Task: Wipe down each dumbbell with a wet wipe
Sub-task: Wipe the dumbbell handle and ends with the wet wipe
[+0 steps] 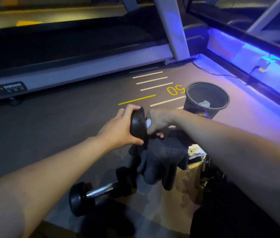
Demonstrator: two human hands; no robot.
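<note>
My left hand (121, 127) grips the round black end of a dumbbell (137, 125) that is lifted off the floor. My right hand (158, 121) is wrapped around its handle just behind that end, with a bit of white wet wipe (148, 123) showing between the fingers. The rest of this dumbbell is hidden behind my right hand. A second dumbbell (101, 189) with black ends and a chrome handle lies on the floor below my arms.
Dark cloth gloves (161, 158) hang below my right hand. A black bin (192, 102) holding a crumpled white wipe stands at the right. A treadmill frame (84, 69) runs across the back. A blue-lit ledge (256, 73) borders the right side.
</note>
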